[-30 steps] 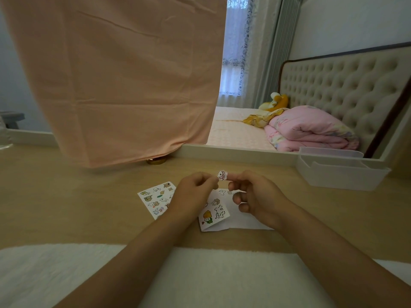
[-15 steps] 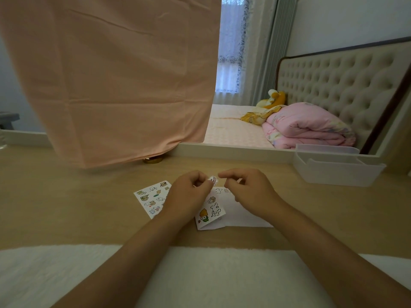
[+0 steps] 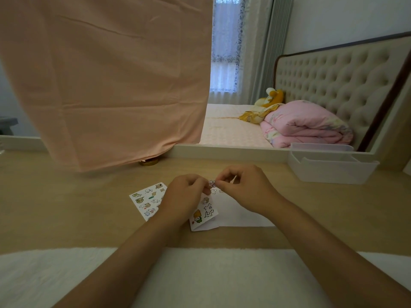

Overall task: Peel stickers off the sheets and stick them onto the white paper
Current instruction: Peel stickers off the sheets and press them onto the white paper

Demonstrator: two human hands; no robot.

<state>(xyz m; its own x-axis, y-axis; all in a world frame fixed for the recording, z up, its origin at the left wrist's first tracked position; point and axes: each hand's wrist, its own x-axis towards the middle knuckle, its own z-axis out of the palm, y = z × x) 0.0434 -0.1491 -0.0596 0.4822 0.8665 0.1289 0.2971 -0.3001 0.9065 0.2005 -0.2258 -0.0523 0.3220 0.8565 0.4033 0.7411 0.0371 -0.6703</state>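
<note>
A small pink-and-white sticker [image 3: 211, 183] sits between my two hands, just above the white paper [image 3: 240, 215]. My right hand [image 3: 242, 188] pinches it with thumb and forefinger. My left hand [image 3: 184, 196] has curled fingers at the sticker's left edge and pinches it too. A sticker sheet [image 3: 203, 213] with an orange figure lies half under my left hand on the paper's left end. Another sticker sheet [image 3: 146, 200] lies flat to the left on the wooden table [image 3: 66, 207]. A few stickers [image 3: 214, 191] show on the paper's far edge.
A white plastic bin [image 3: 331, 166] stands at the back right of the table. A peach cloth [image 3: 106, 81] hangs over the back left, with a gold lid [image 3: 148, 162] under its hem. A white fuzzy mat [image 3: 200, 276] covers the near edge.
My hands have come together again around the small sticker and lowered slightly toward the paper. The right hand now pinches the sticker that sat at the left fingertips half a second ago.
</note>
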